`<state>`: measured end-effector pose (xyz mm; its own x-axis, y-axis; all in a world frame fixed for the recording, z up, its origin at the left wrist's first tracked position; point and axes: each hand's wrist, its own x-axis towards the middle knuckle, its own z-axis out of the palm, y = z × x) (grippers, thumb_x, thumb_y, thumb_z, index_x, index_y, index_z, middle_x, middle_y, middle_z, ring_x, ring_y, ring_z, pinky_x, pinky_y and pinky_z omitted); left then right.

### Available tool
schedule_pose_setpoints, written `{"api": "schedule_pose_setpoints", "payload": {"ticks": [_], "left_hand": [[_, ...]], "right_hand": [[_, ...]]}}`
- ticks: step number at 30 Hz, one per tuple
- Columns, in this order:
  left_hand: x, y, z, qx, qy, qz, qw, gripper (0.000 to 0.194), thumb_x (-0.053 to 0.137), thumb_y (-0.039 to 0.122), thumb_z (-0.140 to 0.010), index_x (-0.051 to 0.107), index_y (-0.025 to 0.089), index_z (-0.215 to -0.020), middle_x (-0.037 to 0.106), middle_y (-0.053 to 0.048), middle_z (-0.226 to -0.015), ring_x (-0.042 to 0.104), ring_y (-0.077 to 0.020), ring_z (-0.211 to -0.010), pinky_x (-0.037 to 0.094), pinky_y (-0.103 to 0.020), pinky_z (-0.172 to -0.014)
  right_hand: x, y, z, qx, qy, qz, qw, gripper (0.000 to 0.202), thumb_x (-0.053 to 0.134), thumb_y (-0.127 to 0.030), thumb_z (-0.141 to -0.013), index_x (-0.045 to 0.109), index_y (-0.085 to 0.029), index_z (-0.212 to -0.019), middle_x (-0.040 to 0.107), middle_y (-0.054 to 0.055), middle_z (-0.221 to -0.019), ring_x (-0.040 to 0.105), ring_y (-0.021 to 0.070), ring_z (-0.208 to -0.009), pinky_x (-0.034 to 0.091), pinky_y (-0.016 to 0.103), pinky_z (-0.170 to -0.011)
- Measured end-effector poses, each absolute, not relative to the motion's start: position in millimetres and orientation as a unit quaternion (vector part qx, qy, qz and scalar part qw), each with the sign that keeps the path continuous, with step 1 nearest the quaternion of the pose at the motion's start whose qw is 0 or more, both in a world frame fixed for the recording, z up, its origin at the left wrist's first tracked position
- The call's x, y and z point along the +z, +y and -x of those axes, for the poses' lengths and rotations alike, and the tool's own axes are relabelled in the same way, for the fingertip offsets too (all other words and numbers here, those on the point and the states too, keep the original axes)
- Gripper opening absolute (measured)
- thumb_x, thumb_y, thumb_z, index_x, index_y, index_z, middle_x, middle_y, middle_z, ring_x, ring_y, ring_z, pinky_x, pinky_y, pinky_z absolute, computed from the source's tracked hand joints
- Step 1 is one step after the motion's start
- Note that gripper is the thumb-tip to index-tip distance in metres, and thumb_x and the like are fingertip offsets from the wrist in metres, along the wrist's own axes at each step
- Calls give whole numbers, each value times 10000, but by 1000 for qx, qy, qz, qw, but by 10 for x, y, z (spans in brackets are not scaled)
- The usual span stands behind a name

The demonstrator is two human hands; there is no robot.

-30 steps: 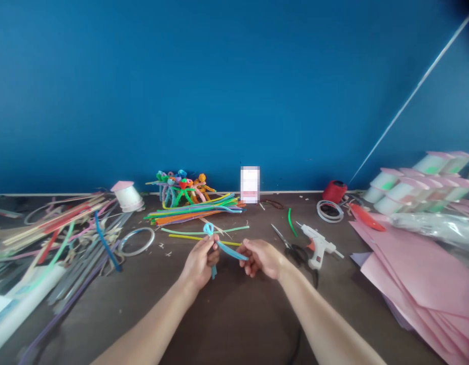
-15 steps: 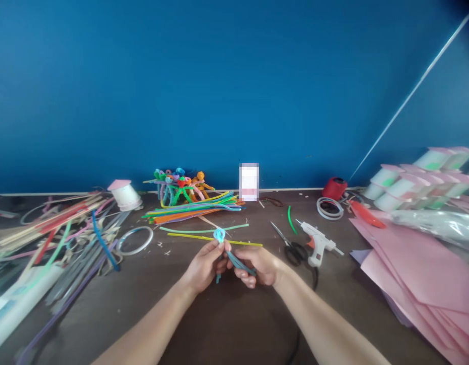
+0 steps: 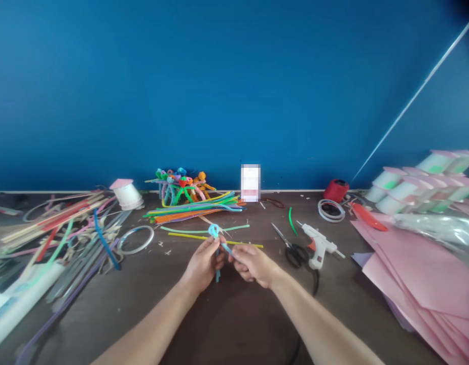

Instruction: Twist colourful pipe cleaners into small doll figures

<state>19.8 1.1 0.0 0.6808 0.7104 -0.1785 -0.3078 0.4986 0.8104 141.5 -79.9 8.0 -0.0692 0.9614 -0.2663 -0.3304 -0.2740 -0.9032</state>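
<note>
A light-blue pipe cleaner point(image 3: 214, 230) is coiled into a small looped ball at its top, with stems hanging below. My left hand point(image 3: 204, 259) pinches it just under the ball, and one stem end pokes out beneath the fingers. My right hand point(image 3: 254, 262) is closed around another stem that slants to the right; most of that stem is hidden in the fist. Behind the hands lie a pale green pipe cleaner point(image 3: 234, 227) and a yellow pipe cleaner point(image 3: 192, 236), flat on the dark table point(image 3: 150, 299).
Scissors point(image 3: 295, 254) and a white glue gun point(image 3: 321, 246) lie to the right, near pink sheets point(image 3: 420, 268). Further back are a pile of coloured pipe cleaners point(image 3: 196, 210) and several pipe-cleaner figures point(image 3: 184, 185). Sticks and strips point(image 3: 78, 253) crowd the left.
My right hand has closed its fingers further over the stem, which now shows only a short length. The looped ball has shifted slightly left and up.
</note>
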Motion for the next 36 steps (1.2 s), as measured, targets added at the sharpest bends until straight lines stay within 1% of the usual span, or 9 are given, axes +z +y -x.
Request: {"api": "schedule_pose_setpoints", "payload": {"ticks": [3,11,13,17,20,24,26,30,36], "left_hand": [[-18,4,-222,320,264,-385,824,199,633,299,-674,545,144,-764,464,38,-568,404,-51,-435,257,-160,-373],[-18,-7,-222,304,273,-297,863,108,579,216,-734,524,154,-803,593,-24,-750,512,-66,-530,423,-167,-473],[-13,-1,-223,318,266,-286,864,91,574,209,-738,521,152,-786,579,-14,-723,496,-57,-510,421,-164,-472],[-1,20,-229,364,234,-282,856,92,573,224,-737,516,153,-753,498,31,-617,385,-28,-427,324,-144,-399],[11,22,-224,384,218,-287,850,100,581,242,-732,534,156,-752,492,33,-617,364,-27,-430,294,-150,-401],[17,-13,-210,314,242,-351,848,171,608,250,-712,604,127,-831,567,-21,-714,422,-51,-487,329,-182,-443],[5,-36,-205,266,251,-399,840,204,621,264,-702,627,108,-833,570,-31,-663,459,-78,-519,333,-190,-449],[-26,-56,-206,267,267,-483,790,248,600,314,-722,641,113,-861,542,-7,-547,462,-86,-506,347,-188,-449],[-16,-30,-221,275,303,-452,792,248,667,298,-652,655,91,-788,618,-50,-596,552,-114,-560,434,-215,-547]], "right_hand": [[91,-792,-1367,598,-364,506,503,272,477,-418,-790,452,-162,-703,292,-114,-428,179,9,-330,124,144,-329],[-22,-736,-1409,500,-452,579,459,256,401,-341,-831,456,-167,-651,334,-79,-459,277,31,-364,203,170,-369],[-34,-738,-1417,495,-463,581,451,242,403,-329,-829,461,-168,-659,332,-79,-454,278,35,-364,215,172,-375],[-27,-755,-1425,478,-485,593,430,234,402,-319,-828,476,-166,-667,347,-73,-448,294,43,-368,230,169,-380],[-15,-768,-1432,451,-502,608,419,233,403,-311,-826,483,-164,-664,369,-62,-461,313,49,-384,248,169,-388],[24,-797,-1469,401,-538,622,404,245,386,-282,-832,496,-162,-649,401,-42,-497,352,62,-431,271,174,-417],[53,-815,-1503,382,-550,626,400,253,371,-262,-836,497,-163,-640,405,-39,-507,358,65,-448,278,177,-433],[92,-829,-1548,370,-552,643,381,237,383,-247,-828,521,-160,-657,404,-43,-499,358,67,-447,272,177,-435],[277,-856,-1601,341,-560,667,354,305,395,-345,-832,562,-155,-661,471,-28,-513,398,77,-455,303,194,-472]]}}
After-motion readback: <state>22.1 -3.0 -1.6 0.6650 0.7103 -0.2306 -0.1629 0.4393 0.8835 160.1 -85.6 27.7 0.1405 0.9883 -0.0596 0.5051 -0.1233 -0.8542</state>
